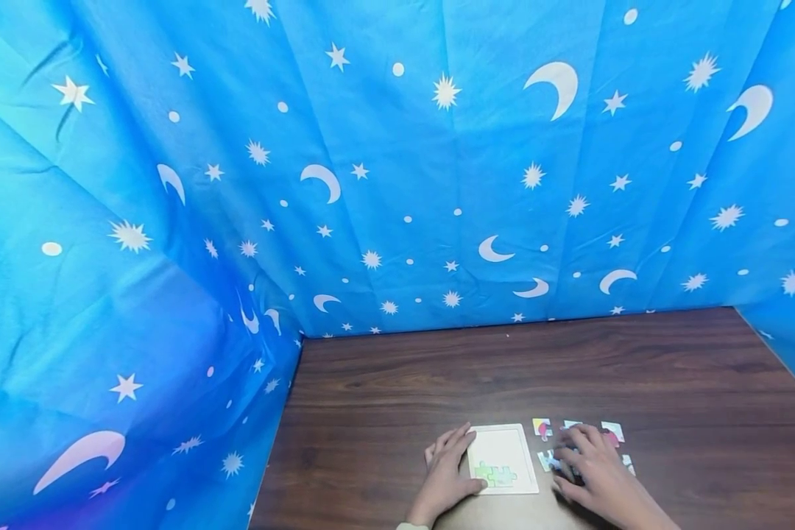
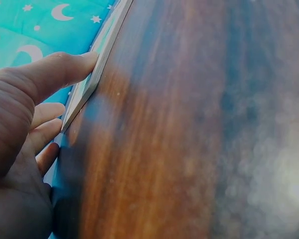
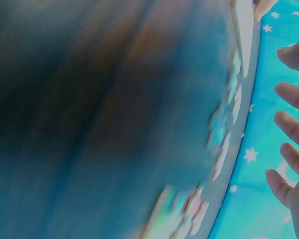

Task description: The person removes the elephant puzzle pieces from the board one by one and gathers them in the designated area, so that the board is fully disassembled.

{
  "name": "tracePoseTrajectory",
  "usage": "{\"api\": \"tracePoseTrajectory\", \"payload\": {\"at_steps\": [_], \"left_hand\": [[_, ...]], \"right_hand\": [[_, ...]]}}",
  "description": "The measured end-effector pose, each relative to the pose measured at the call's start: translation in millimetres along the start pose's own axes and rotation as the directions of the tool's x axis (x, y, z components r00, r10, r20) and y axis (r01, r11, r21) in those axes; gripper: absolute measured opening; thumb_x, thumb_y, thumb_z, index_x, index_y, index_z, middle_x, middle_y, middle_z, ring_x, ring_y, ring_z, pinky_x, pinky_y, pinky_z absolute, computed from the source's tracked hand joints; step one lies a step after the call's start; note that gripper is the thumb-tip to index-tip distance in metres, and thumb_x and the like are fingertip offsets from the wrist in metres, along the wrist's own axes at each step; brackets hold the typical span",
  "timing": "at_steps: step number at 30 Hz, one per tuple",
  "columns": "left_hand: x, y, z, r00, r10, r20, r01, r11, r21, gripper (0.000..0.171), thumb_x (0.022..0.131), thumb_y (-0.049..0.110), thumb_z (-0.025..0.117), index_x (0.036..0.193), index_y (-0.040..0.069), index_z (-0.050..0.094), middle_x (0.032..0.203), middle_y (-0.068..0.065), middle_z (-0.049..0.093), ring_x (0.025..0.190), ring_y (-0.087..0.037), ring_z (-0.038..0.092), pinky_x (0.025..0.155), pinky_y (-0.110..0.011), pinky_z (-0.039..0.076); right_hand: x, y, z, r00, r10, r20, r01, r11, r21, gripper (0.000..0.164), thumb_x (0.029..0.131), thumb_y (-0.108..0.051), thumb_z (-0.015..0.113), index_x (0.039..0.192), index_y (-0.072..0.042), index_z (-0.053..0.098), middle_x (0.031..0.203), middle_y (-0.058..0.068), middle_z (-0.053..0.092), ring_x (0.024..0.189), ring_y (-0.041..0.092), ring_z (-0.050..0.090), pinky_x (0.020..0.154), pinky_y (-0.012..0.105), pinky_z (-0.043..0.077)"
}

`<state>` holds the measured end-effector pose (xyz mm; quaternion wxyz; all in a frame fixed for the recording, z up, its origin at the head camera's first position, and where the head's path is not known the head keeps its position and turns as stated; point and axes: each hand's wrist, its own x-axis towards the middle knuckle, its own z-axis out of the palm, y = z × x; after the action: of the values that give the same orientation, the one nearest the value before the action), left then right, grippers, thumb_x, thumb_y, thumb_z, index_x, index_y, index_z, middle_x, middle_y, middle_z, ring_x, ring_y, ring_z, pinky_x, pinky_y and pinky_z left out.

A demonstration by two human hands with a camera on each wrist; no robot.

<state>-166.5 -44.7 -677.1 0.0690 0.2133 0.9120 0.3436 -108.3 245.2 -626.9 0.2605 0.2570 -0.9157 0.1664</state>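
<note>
A pale square puzzle tray [image 1: 495,446] lies on the table with a few joined green pieces [image 1: 501,476] along its near side. My left hand [image 1: 442,475] rests at the tray's left side, fingers fairly straight, the thumb on the near left corner. In the left wrist view the thumb [image 2: 65,72] lies over the tray's edge. My right hand [image 1: 592,467] hovers over loose puzzle pieces right of the tray, its fingers spread and apart from them in the right wrist view. A yellow-and-red piece [image 1: 542,428] lies beside it; others are partly hidden beneath.
The dark wooden table [image 1: 437,375] stretches behind the tray and pieces. Blue cloth [image 1: 404,162] with white moons and stars hangs at the back and sides. More loose pieces [image 3: 189,214] show low in the right wrist view.
</note>
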Motion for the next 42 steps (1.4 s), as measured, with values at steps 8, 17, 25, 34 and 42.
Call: {"api": "tracePoseTrajectory", "payload": {"at_steps": [8,17,25,34,42], "left_hand": [[-0.2,-1.4,0.6,1.0,0.017,-0.007,-0.017,1.0,0.013,0.079,0.071,0.027,0.087,0.143,0.017,0.057,0.155,0.003,0.046,0.136,-0.021,0.039,0.102,-0.049,0.027],[-1.0,2.0,-4.3,0.999,0.034,-0.02,-0.033,0.999,0.036,0.078,0.071,0.029,0.086,0.142,0.015,0.058,0.154,0.002,0.047,0.135,-0.021,0.041,0.101,-0.047,0.028],[0.2,0.2,-1.4,0.998,0.054,-0.03,-0.052,0.997,0.064,0.075,0.071,0.031,0.086,0.141,0.019,0.06,0.154,0.002,0.047,0.134,-0.021,0.042,0.099,-0.047,0.029],[-1.5,-0.1,-1.7,0.999,0.05,-0.019,-0.049,0.996,0.069,0.073,0.072,0.032,0.086,0.139,0.02,0.061,0.154,0.003,0.047,0.133,-0.02,0.042,0.098,-0.046,0.03],[-1.4,-1.1,-2.3,0.998,0.064,-0.028,-0.062,0.995,0.076,0.072,0.071,0.032,0.087,0.138,0.019,0.062,0.153,0.003,0.047,0.133,-0.019,0.043,0.097,-0.044,0.03]], "right_hand": [[21,-18,23,1.0,-0.018,-0.01,0.018,0.999,0.042,0.034,0.059,-0.03,0.09,0.084,-0.018,0.07,0.106,0.006,0.061,0.1,0.032,0.053,0.075,0.053,0.044],[30,-41,43,0.986,0.006,0.165,-0.018,0.997,0.07,0.034,0.068,-0.037,0.087,0.09,-0.017,0.071,0.11,0.007,0.059,0.105,0.034,0.052,0.076,0.056,0.046],[32,-44,51,0.969,0.037,0.245,-0.059,0.995,0.083,0.027,0.069,-0.033,0.088,0.08,-0.018,0.068,0.108,0.007,0.06,0.108,0.037,0.052,0.082,0.06,0.045],[34,-50,46,0.911,0.196,0.363,-0.228,0.973,0.046,0.034,0.073,-0.038,0.086,0.084,-0.021,0.059,0.108,0.002,0.054,0.109,0.035,0.049,0.078,0.059,0.043],[34,-54,44,0.867,0.318,0.384,-0.342,0.94,-0.007,0.035,0.073,-0.043,0.086,0.082,-0.021,0.06,0.112,0.008,0.056,0.119,0.044,0.046,0.088,0.071,0.037]]}}
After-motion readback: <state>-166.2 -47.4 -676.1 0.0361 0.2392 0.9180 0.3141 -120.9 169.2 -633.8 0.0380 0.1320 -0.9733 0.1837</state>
